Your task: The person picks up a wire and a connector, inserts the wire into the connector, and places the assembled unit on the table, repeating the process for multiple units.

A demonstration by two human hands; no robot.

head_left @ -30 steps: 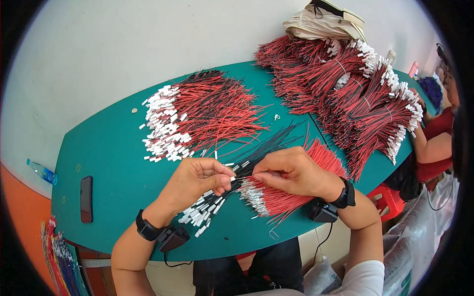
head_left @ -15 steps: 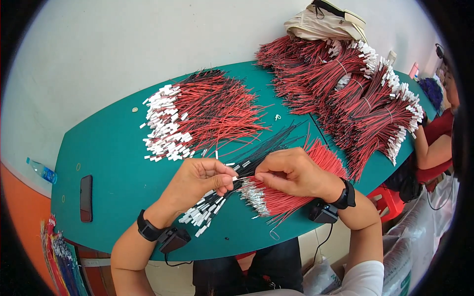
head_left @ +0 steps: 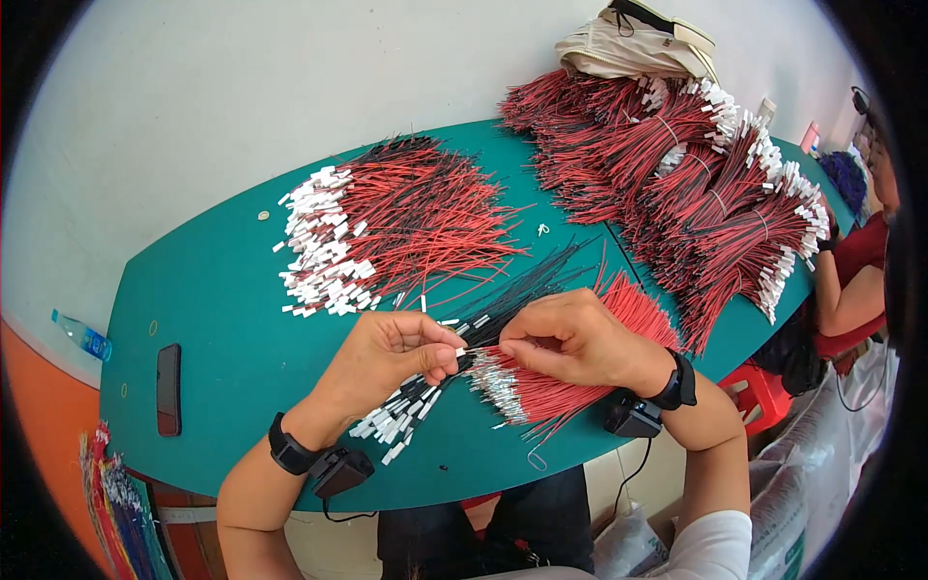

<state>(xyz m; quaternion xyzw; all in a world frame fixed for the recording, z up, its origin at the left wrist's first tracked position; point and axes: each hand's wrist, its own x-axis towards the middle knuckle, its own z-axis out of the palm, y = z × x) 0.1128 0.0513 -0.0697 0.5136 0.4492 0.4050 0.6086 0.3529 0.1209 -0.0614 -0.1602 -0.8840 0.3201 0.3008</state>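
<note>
Between thumb and index finger, my left hand (head_left: 396, 353) pinches a small white connector (head_left: 460, 352). My right hand (head_left: 575, 338) pinches a thin wire (head_left: 483, 349) close beside it, with the wire's end at the connector; how far it goes in is too small to tell. Beneath my right hand lies a bundle of red wires (head_left: 633, 314) with bare metal terminals (head_left: 498, 387) toward the left. Black wires (head_left: 546, 275) with white connectors (head_left: 391, 420) lie under and between both hands. The fingers partly cover these bundles.
Beyond my hands, a pile of red and black wires with white connectors (head_left: 416, 217) covers the green table (head_left: 232, 290). Tied wire bundles (head_left: 667, 184) are heaped back right, near a beige bag (head_left: 633, 46). A phone (head_left: 169, 390) lies left. Another person's arm (head_left: 855, 300) is at right.
</note>
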